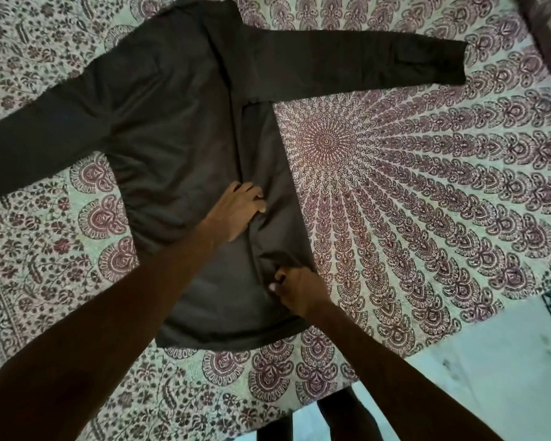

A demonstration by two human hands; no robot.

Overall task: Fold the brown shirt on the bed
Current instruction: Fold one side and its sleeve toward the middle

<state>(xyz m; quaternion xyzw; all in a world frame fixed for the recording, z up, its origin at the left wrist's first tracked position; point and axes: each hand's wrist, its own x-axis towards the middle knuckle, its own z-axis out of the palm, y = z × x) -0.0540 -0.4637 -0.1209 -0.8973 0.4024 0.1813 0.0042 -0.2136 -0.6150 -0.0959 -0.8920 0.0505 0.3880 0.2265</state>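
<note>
The brown shirt lies spread on the bed, hem toward me, with one long sleeve reaching left and the other reaching right. Its right side panel is turned inward over the body, leaving a long crease down the middle. My left hand lies on that crease at mid-body, fingers curled onto the fabric. My right hand is closed on a bunch of the folded panel near the hem.
The bed is covered with a patterned mandala sheet in maroon and pale green. Its near edge runs diagonally at lower right, with pale floor beyond. My legs show below the edge at the bottom centre.
</note>
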